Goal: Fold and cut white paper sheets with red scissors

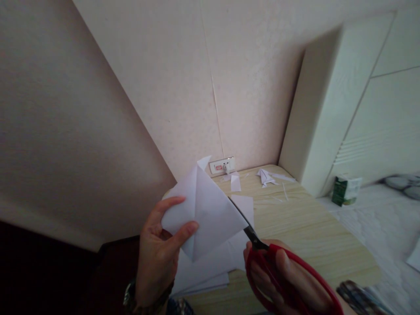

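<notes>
A folded sheet of white paper (215, 208) is raised above the table, pinched between the thumb and fingers of my left hand (160, 245). A crease runs down it, and a small flap sticks up at its top. My right hand (295, 280) grips the red handles of a pair of scissors (254, 238). The dark blades lie along the paper's right edge, near its right corner; part of them is hidden behind the paper. Below, several white sheets (203, 273) lie on the table, partly covered by my left hand and the held paper.
The wooden table (315, 232) stands against the wall. Near its back are a folded paper piece (264, 177), paper strips and a small cut piece (235, 183). A wall socket (222, 166) holds a plug. A green and white box (346, 190) sits on the bed at right.
</notes>
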A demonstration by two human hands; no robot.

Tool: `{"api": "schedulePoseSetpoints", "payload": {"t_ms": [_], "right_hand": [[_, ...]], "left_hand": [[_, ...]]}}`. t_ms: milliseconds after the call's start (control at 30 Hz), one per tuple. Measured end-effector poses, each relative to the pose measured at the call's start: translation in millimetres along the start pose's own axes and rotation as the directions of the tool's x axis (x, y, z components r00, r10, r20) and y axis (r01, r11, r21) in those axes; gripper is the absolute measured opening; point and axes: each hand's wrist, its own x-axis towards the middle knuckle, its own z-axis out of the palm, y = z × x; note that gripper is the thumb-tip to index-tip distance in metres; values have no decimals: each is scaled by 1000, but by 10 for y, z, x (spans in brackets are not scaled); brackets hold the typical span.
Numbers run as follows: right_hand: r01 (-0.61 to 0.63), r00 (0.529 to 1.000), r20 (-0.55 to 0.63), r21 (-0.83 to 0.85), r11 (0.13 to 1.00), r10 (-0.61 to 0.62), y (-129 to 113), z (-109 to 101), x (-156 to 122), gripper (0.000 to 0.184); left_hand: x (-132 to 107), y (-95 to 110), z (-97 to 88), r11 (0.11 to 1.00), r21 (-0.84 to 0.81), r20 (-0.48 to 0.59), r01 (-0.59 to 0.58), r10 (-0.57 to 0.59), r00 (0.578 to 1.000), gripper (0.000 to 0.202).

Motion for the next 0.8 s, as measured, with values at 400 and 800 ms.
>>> {"api": "schedulePoseSetpoints", "payload": {"t_ms": [400,800], "right_hand": [[251,933,-206,-220,943,-296,-422,-374,21,49],[307,823,-95,-755,580,-560,-497,-101,501,14]], "left_hand": [[-7,-54,-253,960,-98,35,264,-262,965,64],[-62,29,-191,778,62,454,625,-580,677,51]]}}
